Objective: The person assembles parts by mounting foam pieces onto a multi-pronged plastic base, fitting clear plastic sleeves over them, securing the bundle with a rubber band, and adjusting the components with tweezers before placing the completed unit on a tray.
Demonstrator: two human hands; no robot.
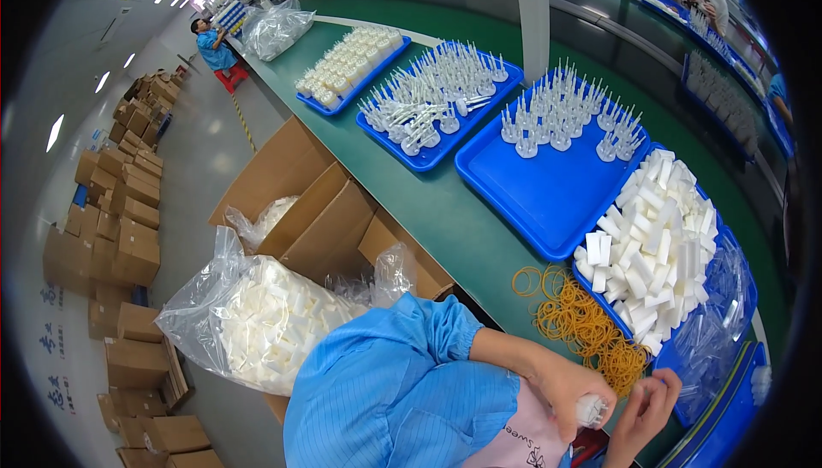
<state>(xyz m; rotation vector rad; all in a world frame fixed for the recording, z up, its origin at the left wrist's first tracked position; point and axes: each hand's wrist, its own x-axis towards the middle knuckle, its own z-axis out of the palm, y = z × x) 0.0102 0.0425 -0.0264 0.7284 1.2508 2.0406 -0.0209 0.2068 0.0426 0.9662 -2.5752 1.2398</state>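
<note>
My left hand (575,393) is closed around a small white piece with a pale, pronged end (592,411); the fingers hide the rest of it. Just to its right, my right hand (644,418) is raised with the fingers loosely curled and apart, and I see nothing in them. Beyond both hands lies a heap of yellow rubber bands (586,322) on the green table (411,211). White foam blocks (655,245) are piled in a blue tray behind the bands. Clear plastic bags (715,314) lie in a blue tray to the right.
Farther along stand a blue tray (539,202) with upright thin-stemmed clear plastic parts (561,113), another tray of such parts (432,95), and a tray of cream-coloured pieces (351,65). A bag of white blocks (274,322) and open carton (321,202) stand left. Other people work farther off.
</note>
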